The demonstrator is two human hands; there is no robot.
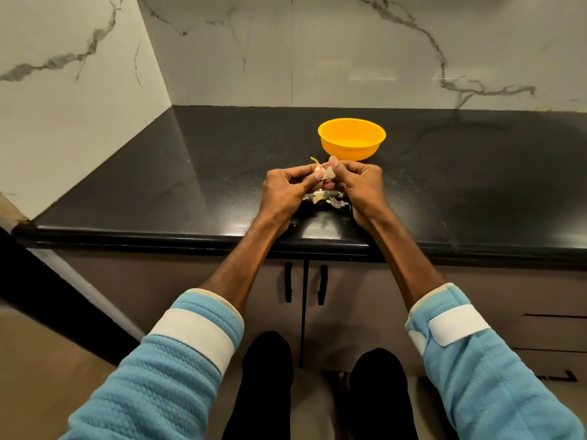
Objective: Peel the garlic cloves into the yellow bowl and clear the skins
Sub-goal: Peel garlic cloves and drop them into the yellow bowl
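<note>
**Marble-walled kitchen corner, black tabletop [158,192], garlic mid-peel**

Backed by white, grey-veined marble walls [349,52]. Reached over the tabletop's near edge with both arms in blue sleeves [178,360]. Held left hand [284,192] and right hand [362,188] close together, fingers curled, both pinching one garlic clove [320,173] with papery skin flaring off it. Had loose skins [327,198] scattered on the tabletop directly beneath the hands. Had the yellow bowl [349,150] standing upright just beyond the hands, near them but apart.

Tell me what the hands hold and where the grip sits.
A garlic clove, pinched between both hands: the left hand has its grip on the left side, the right hand on the right; loose skin sticks up.
</note>
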